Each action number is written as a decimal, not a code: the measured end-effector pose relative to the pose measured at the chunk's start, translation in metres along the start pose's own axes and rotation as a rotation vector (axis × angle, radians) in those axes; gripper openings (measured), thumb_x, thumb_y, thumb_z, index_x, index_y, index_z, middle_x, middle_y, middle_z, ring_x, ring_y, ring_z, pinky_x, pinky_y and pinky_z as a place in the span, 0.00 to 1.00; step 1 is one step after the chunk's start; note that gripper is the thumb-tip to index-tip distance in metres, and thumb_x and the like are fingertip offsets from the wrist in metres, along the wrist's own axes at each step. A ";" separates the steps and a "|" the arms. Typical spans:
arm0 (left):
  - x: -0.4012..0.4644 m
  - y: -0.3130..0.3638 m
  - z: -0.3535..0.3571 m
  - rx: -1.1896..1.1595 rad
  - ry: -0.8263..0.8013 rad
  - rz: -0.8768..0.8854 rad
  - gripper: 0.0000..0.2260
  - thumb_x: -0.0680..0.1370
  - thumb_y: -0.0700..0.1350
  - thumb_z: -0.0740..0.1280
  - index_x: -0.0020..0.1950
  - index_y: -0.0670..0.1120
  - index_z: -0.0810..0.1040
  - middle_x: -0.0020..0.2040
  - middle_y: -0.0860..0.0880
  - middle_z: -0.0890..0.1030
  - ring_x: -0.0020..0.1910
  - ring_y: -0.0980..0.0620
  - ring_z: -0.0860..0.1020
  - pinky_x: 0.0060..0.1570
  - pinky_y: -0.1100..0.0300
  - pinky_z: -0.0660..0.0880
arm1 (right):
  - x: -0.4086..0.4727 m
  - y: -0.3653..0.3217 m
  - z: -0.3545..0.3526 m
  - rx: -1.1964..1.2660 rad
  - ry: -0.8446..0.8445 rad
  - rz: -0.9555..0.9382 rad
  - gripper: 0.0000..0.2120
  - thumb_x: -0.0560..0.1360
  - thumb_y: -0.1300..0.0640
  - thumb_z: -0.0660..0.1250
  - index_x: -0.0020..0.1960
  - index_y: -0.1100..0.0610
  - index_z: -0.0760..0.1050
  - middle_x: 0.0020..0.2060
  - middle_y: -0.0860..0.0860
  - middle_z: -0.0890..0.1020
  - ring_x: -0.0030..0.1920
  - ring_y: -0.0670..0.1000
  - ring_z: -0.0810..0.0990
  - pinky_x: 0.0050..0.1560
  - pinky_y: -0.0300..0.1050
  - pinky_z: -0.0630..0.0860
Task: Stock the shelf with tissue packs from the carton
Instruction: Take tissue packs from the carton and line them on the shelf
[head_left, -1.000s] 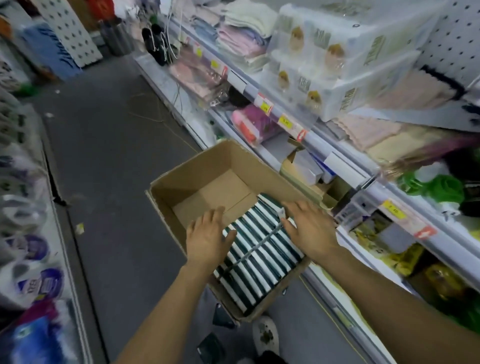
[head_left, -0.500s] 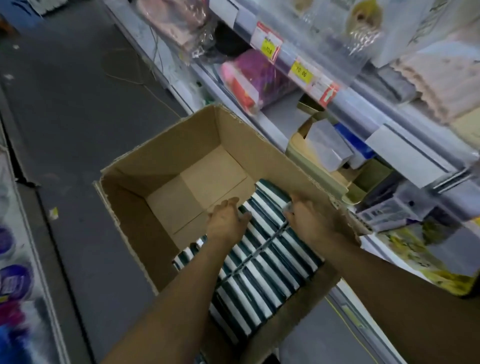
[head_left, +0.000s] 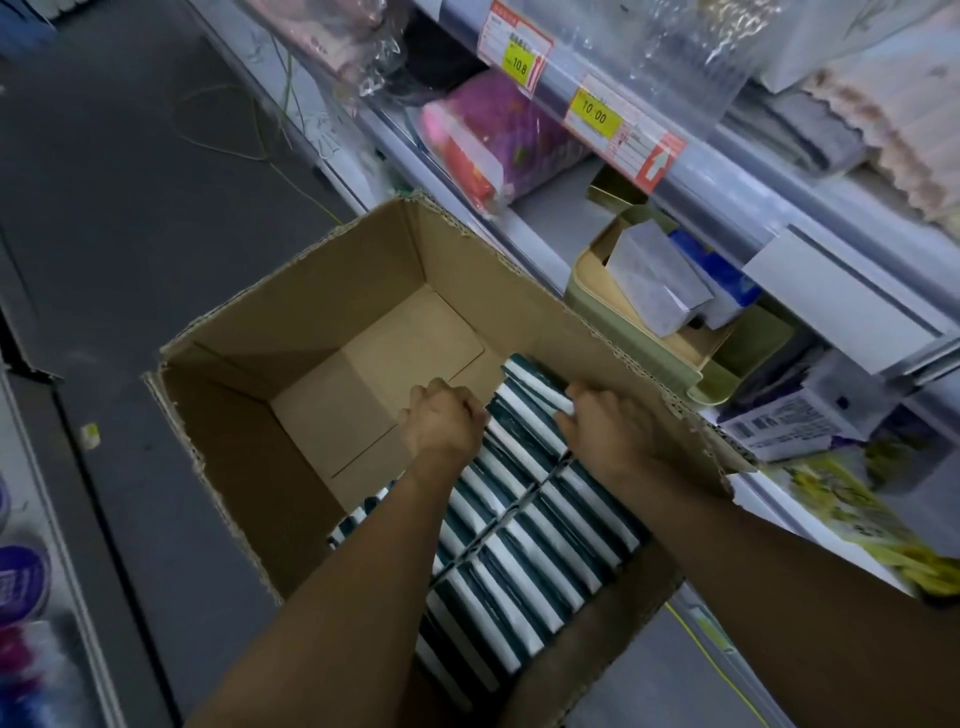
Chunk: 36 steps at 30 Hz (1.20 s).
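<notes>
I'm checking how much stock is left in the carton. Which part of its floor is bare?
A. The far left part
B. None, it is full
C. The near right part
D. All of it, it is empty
A: bare cardboard shows at the far left of the carton, while the tissue packs fill the near right, where both hands reach.

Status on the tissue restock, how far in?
Done: the far half of the carton shows bare cardboard floor, so some packs appear to be out already. In hand: left hand and right hand are both curled over the far end of the striped tissue packs, apparently gripping a batch. Left: several rows still fill the near half, none yet lifted toward the shelf.
</notes>
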<state>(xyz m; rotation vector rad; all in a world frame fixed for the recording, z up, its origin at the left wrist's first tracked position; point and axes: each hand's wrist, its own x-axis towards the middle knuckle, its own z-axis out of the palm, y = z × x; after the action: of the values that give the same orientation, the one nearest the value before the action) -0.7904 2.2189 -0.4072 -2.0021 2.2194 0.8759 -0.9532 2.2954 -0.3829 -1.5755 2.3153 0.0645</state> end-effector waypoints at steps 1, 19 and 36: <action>-0.003 0.000 -0.004 -0.022 0.026 0.020 0.07 0.80 0.47 0.65 0.44 0.52 0.81 0.46 0.53 0.74 0.52 0.51 0.72 0.56 0.53 0.71 | -0.003 0.001 -0.003 0.020 0.026 0.004 0.13 0.82 0.48 0.59 0.60 0.55 0.73 0.50 0.55 0.83 0.49 0.57 0.82 0.38 0.44 0.69; -0.129 0.006 -0.099 -1.290 -0.010 -0.020 0.06 0.83 0.38 0.61 0.46 0.43 0.69 0.51 0.36 0.76 0.49 0.41 0.82 0.47 0.56 0.83 | -0.128 -0.009 -0.076 0.965 0.361 -0.015 0.11 0.78 0.48 0.61 0.60 0.38 0.70 0.48 0.50 0.82 0.49 0.53 0.83 0.49 0.60 0.80; -0.265 0.069 -0.197 -1.581 -0.029 -0.105 0.14 0.77 0.51 0.72 0.51 0.45 0.71 0.51 0.43 0.83 0.51 0.43 0.83 0.53 0.43 0.80 | -0.256 -0.051 -0.195 1.542 0.629 0.158 0.09 0.73 0.63 0.73 0.38 0.54 0.75 0.36 0.61 0.81 0.38 0.54 0.81 0.46 0.59 0.81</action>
<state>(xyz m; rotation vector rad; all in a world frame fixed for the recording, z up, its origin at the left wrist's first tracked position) -0.7411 2.3788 -0.1143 -2.1781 1.1984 3.1568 -0.8719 2.4614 -0.1148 -0.5545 1.7506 -1.8513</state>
